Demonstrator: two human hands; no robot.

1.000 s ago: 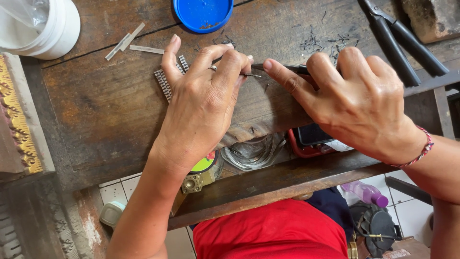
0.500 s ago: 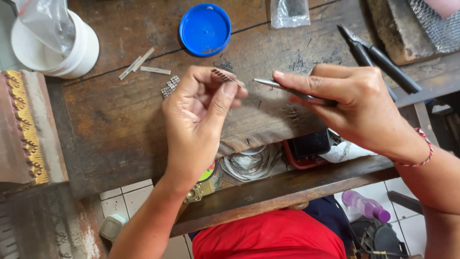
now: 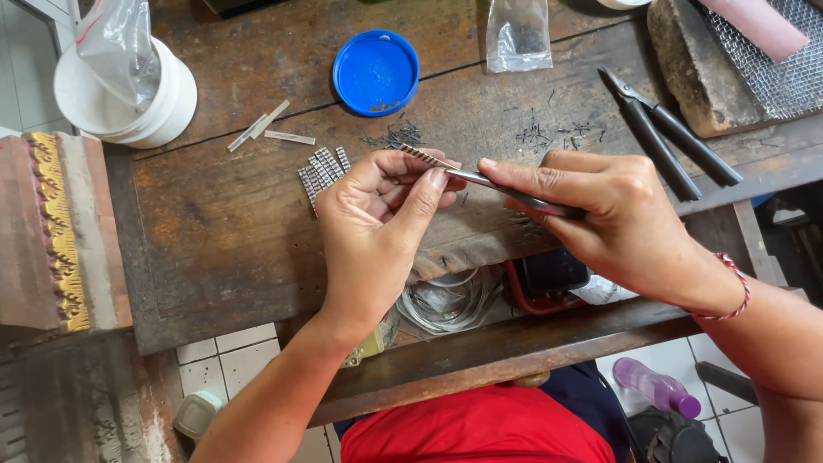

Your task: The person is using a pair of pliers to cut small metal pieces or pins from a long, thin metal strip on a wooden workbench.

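Fingertips of the left hand (image 3: 377, 227) pinched a thin ridged silver metal strip (image 3: 422, 156), its long axis running far-left to near-right above the worn wooden bench (image 3: 214, 223). The right hand (image 3: 613, 214) gripped slim steel tweezers (image 3: 506, 186) pointing left, tips at the strip.

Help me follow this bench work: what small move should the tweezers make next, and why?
Probably nudge the tweezers in the right hand slightly further onto the ridged metal strip. Their tips sit right at the end of the strip, which the left hand pinches above the bench, so a firmer bite seems needed.
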